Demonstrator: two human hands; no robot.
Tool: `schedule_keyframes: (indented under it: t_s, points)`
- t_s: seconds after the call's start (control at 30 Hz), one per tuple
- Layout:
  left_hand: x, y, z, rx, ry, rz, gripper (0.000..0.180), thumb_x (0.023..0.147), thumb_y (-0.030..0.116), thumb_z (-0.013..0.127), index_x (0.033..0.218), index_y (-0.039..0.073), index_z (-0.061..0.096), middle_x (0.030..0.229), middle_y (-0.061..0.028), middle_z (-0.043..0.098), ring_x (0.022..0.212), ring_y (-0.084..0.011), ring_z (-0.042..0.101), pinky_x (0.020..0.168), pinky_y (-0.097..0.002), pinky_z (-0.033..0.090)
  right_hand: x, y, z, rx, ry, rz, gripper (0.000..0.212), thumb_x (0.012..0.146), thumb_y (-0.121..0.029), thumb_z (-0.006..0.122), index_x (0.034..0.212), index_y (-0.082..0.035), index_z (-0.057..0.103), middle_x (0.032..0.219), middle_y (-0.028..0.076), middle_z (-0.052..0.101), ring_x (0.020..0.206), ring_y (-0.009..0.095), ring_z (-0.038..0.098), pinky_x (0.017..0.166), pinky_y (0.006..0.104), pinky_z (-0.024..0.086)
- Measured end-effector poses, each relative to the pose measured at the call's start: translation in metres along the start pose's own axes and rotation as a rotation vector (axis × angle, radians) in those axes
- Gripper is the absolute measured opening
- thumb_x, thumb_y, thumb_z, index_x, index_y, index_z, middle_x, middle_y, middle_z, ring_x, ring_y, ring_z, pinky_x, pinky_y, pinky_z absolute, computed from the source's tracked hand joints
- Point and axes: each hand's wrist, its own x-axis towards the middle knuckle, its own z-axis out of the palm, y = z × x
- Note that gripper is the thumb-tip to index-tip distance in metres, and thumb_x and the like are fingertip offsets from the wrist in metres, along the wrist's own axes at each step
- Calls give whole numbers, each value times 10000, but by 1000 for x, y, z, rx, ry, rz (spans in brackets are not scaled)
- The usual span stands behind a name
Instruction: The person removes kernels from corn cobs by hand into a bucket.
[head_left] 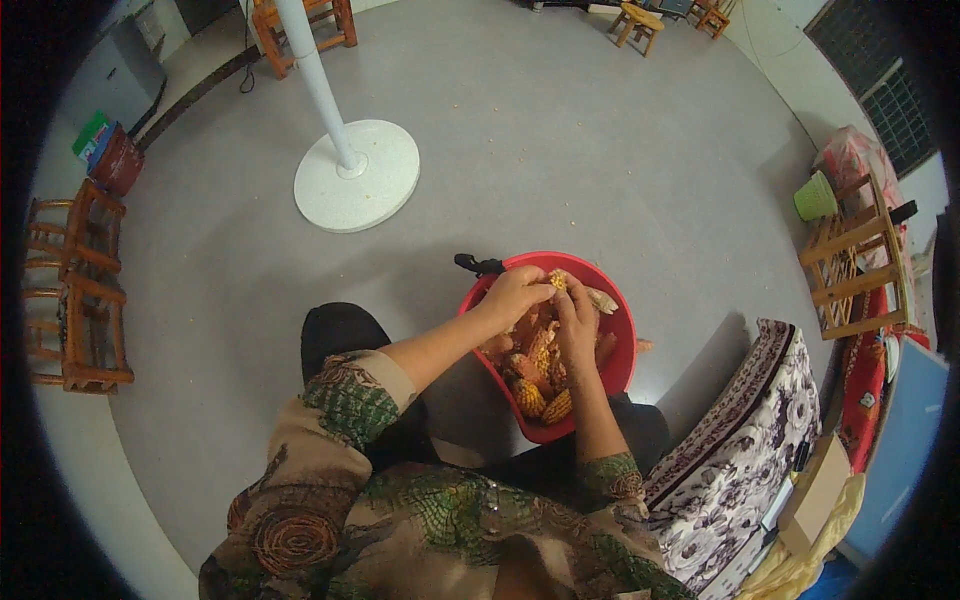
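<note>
Between my knees stands a red tub (pixel 628 370) with corn cobs in it, some with yellow kernels and some stripped to reddish cores. Over its far part, my left hand (pixel 520 294) and my right hand (pixel 575 315) meet at a corn cob (pixel 558 282) whose yellow kernels show between the fingers. Both hands are closed around this cob, and much of it is hidden by them. Just right of my right hand lies a pale cob end (pixel 602 300). Below my hands, yellow cobs (pixel 530 398) rest near the tub's front wall.
A white pole on a round base (pixel 358 190) stands ahead on the grey floor, where loose kernels are scattered. Wooden chairs (pixel 95 330) line the left wall. To my right are a flower-patterned cloth (pixel 740 450) and a wooden rack (pixel 850 270) with a green basket (pixel 815 197).
</note>
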Motion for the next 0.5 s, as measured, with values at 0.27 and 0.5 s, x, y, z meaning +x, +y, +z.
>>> schedule_keyframes:
  t_s: [0.27, 0.5]
  points:
    - [11, -34, 1, -53, 111, 57, 146, 799, 131, 477, 750, -4, 507, 613, -2, 475, 545, -88, 428, 475, -274, 332, -8, 8, 15, -160, -37, -167, 347, 946, -134, 394, 1264, -2, 438, 1198, 110, 513, 1068, 176, 503, 906, 278, 397]
    - [10, -18, 5, -296, -30, -113, 135, 755, 117, 490, 748, -18, 478, 629, -32, 460, 579, -132, 435, 525, -316, 354, -10, 9, 9, -105, 71, -69, 350, 963, -155, 369, 1265, 4, 446, 1213, 116, 505, 1107, 185, 485, 948, 288, 376]
